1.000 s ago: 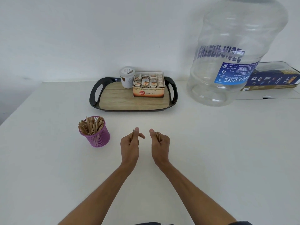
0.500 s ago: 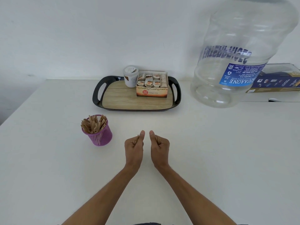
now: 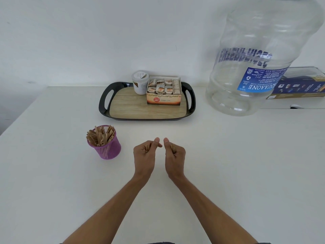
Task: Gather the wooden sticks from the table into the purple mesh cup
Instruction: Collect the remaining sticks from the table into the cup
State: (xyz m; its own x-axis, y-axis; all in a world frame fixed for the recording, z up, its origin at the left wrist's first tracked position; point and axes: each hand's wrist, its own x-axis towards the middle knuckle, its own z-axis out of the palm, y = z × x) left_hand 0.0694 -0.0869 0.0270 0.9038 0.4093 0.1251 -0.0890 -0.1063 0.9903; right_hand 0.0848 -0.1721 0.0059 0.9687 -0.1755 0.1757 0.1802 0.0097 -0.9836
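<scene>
The purple mesh cup (image 3: 108, 149) stands on the white table (image 3: 52, 182), left of my hands, with several wooden sticks (image 3: 101, 135) fanned out of its top. My left hand (image 3: 144, 158) is curled round a small bundle of wooden sticks (image 3: 147, 147), thumb pointing forward. Just to its right, my right hand (image 3: 175, 158) grips another bundle of sticks (image 3: 173, 148) in its fist. The two hands sit side by side, thumbs a short gap apart, right of the cup. No loose sticks show on the table.
A black tray (image 3: 102, 104) with a wood-look base holds a white tub (image 3: 140, 82) and a ginger tea box (image 3: 163, 95) at the back. A big clear water jug (image 3: 260, 55) looms at the right, with a blue box (image 3: 302, 88) behind it.
My hands drew close together with thumbs side by side, both keeping their sticks. The left hand's fingers curled in tighter round its bundle. The cup has not moved.
</scene>
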